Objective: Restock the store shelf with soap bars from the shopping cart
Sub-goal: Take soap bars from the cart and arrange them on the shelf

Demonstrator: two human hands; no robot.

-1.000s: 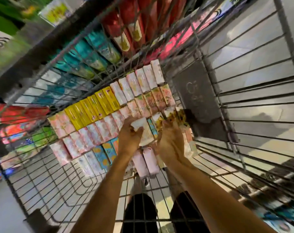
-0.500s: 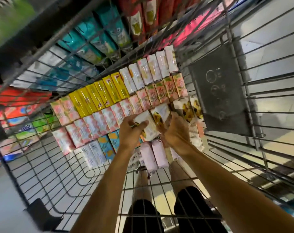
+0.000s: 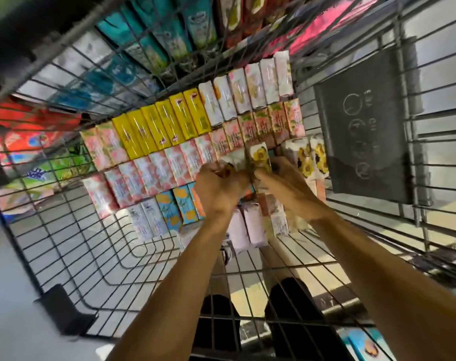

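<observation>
Left hand (image 3: 220, 190): we curl it round a white soap bar (image 3: 233, 162) in the shopping cart (image 3: 96, 259)
Right hand (image 3: 286, 188): we grip a sunflower soap bar (image 3: 260, 156), just beside the left hand
Remaining bars: yellow bars (image 3: 164, 123) far left, pink bars (image 3: 148, 173) nearer, lilac bars (image 3: 247, 227) under our wrists
Sign (image 3: 365, 121): dark panel on the cart's right wall

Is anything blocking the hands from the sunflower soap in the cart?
No. Both the left hand and the right hand are already on the sunflower soap bars inside the cart; nothing visible lies between them.
</observation>
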